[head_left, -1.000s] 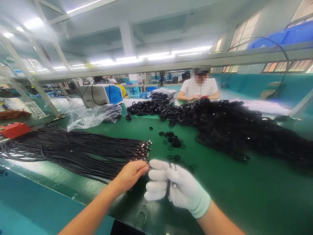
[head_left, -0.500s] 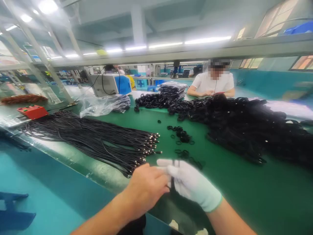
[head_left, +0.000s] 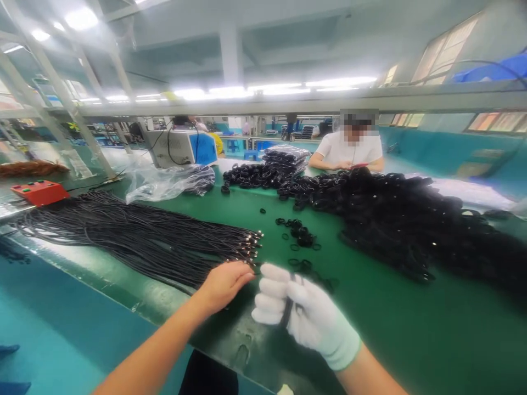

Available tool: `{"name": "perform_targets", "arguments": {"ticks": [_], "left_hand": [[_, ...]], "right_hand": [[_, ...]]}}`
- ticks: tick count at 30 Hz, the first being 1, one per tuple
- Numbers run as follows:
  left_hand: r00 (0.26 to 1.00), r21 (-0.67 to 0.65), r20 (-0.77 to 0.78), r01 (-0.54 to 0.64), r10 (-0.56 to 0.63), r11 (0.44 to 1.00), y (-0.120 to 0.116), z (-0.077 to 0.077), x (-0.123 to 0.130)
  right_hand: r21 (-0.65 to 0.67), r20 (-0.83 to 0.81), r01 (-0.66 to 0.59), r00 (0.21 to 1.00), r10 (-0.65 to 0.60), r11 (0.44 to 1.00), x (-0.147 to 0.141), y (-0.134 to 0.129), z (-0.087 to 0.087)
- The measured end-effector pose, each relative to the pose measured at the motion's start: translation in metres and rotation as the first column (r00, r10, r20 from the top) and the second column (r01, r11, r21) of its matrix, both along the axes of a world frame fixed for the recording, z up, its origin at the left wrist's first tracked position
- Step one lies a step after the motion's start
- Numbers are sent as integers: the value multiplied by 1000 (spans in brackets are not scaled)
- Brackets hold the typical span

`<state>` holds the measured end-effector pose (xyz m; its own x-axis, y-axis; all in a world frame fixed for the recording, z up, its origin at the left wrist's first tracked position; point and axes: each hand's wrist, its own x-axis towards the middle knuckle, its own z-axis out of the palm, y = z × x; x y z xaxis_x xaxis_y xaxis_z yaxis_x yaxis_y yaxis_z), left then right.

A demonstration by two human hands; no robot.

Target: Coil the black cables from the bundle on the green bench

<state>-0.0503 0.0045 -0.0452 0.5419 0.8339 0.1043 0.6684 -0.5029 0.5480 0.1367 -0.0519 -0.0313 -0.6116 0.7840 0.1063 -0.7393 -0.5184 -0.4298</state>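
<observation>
Long black cables [head_left: 135, 230] with metal plug ends lie side by side on the green table [head_left: 387, 329]. My bare left hand [head_left: 224, 285] is closed at the plug ends, its fingers pinched; what they hold is hidden. Just right of it, my white-gloved right hand [head_left: 296, 310] is closed around a dark strap-like piece [head_left: 287, 312] that crosses its fingers. Beyond the gloved hand lie small black rings [head_left: 302, 236], loose on the green surface.
A large heap of black coiled items [head_left: 395, 219] covers the right side. A red control box [head_left: 40, 192], clear plastic bag [head_left: 156, 181] and blue-white machine [head_left: 181, 147] stand left. Across the table sits a person in white [head_left: 348, 148].
My left hand has moved left, away from my gloved hand to the plug ends. The gloved fingers have curled around the dark strap. The view has shifted slightly.
</observation>
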Motion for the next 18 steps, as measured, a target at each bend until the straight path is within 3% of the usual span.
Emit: {"name": "perform_targets", "arguments": {"ticks": [2, 5, 9, 11, 14, 16, 18], "left_hand": [[991, 117, -125, -33, 47, 993, -9, -2, -3], [969, 229, -245, 24, 34, 973, -36, -1, 6], [965, 305, -259, 126, -45, 944, -66, 1, 27], [966, 365, -249, 158, -67, 917, -67, 5, 28], [962, 411, -230, 230, -144, 882, -56, 21, 17], [965, 357, -187, 241, -184, 902, -48, 35, 6], [977, 218, -79, 212, -199, 953, -41, 44, -3]], "right_hand": [[25, 28, 110, 994, -110, 994, 7, 5, 3], [51, 127, 227, 964, -232, 972, 14, 11, 1], [59, 333, 274, 901, -278, 960, 11, 10, -9], [72, 437, 217, 870, -227, 973, 9, 6, -16], [119, 461, 9, 885, -63, 993, 6, -1, -24], [110, 382, -140, 920, 88, 984, 3, -7, -27], [50, 298, -262, 925, 236, 964, -2, -12, -26]]}}
